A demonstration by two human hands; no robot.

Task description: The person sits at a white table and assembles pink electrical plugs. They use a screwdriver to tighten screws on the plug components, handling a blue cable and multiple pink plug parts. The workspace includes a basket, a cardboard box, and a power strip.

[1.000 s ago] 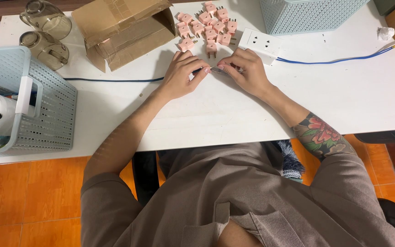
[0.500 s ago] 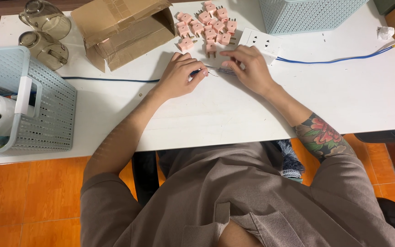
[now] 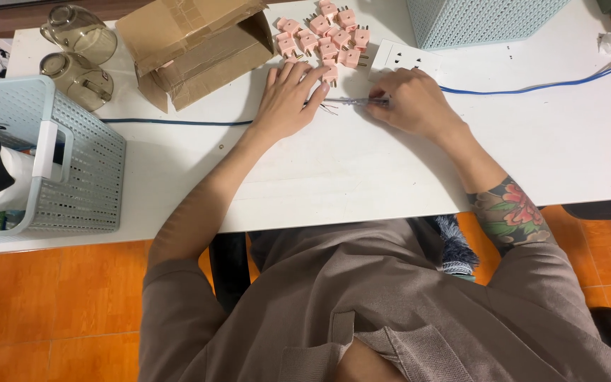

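The blue cable (image 3: 532,88) runs in from the right across the white table (image 3: 362,177) to the right hand (image 3: 411,102), whose fingers pinch its stripped end, bare wire strands (image 3: 330,106) poking out between both hands. The left hand (image 3: 288,102) lies flat and spread beside them, fingertips touching a pink plug (image 3: 329,73) of the pile.

**One open cardboard box on the table**

A brown cardboard box (image 3: 192,42) lies in the upper left-centre of the frame on the white table (image 3: 362,177), flaps open, strips of tape across its top. No labels, signs or screens are visible.
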